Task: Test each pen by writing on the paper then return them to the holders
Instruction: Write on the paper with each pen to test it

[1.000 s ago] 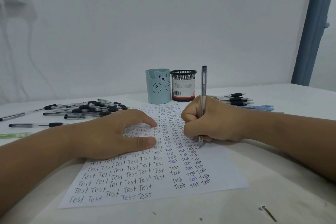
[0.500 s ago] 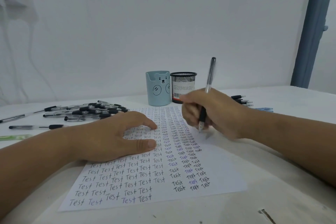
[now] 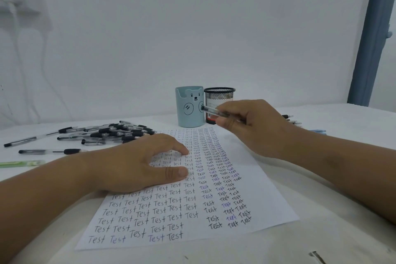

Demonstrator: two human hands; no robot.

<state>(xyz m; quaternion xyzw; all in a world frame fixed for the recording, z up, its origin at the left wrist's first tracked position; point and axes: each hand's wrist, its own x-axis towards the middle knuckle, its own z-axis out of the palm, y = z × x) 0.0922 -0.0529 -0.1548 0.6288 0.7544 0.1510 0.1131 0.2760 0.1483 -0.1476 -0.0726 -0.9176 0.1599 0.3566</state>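
A white sheet of paper, covered with rows of the word "Test", lies on the table in front of me. My left hand rests flat on its left part, fingers spread. My right hand is raised above the sheet's far right corner and pinches a clear pen that lies nearly level, one end pointing left in front of the two holders. The blue bear holder and the black mesh holder stand side by side just beyond the paper.
A heap of several black-gripped pens lies left of the paper, with loose pens and a green pen nearer the left edge. More pens lie behind my right hand. A wall stands close behind the holders.
My right hand lifted the pen off the paper, swung it from upright to nearly level and carried it back toward the holders. My left hand stayed on the sheet.
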